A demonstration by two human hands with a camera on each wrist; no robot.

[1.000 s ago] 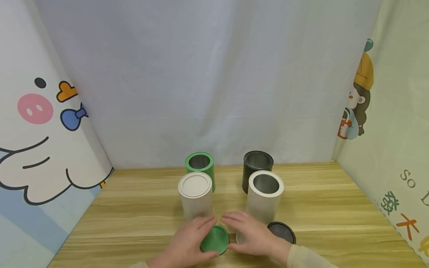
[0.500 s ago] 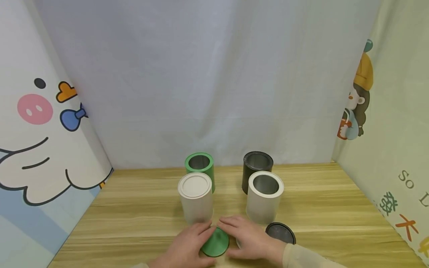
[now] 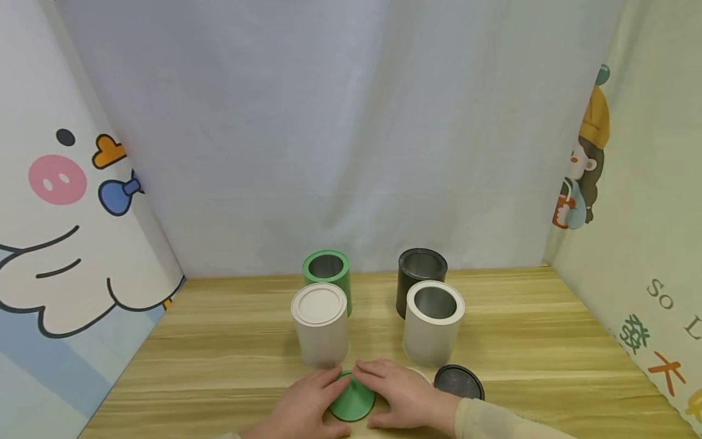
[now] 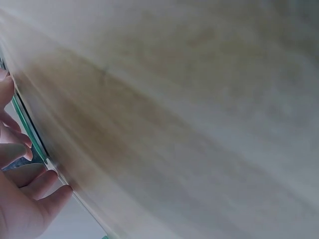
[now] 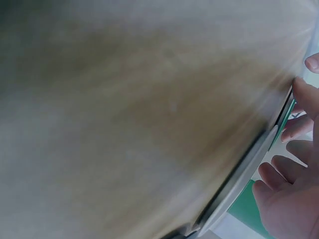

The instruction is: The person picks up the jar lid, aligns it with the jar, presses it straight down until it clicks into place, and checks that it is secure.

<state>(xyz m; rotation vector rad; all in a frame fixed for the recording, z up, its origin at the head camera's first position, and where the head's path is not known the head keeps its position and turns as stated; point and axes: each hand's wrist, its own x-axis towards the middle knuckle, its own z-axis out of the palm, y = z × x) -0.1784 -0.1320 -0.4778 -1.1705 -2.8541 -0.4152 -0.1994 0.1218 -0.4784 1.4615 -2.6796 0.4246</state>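
A round green lid [image 3: 353, 399] lies on the wooden table, between two hands. My left hand [image 3: 306, 399] lies around its left side, fingers by the far rim and thumb near the front edge. From the right, my right hand [image 3: 408, 396] comes up to the same lid, fingertips at its far right rim. Both hands are spread rather than curled. In the left wrist view the green lid's rim [image 4: 35, 132] shows edge-on beside the fingers. A white lid [image 3: 421, 374] is mostly hidden behind my right hand. To its right rests a black lid [image 3: 459, 383].
Behind the hands stand a white can [image 3: 323, 341] with its lid on and an uncovered white can [image 3: 430, 341]. Farther back are an uncovered green can [image 3: 342, 283] and an uncovered black can [image 3: 406, 286]. A grey curtain [image 3: 351, 134] closes off the table's back edge.
Both hands have drawn slightly nearer and closed in around the green lid, the right one moving left. More of the white lid now shows. The cans have not moved.
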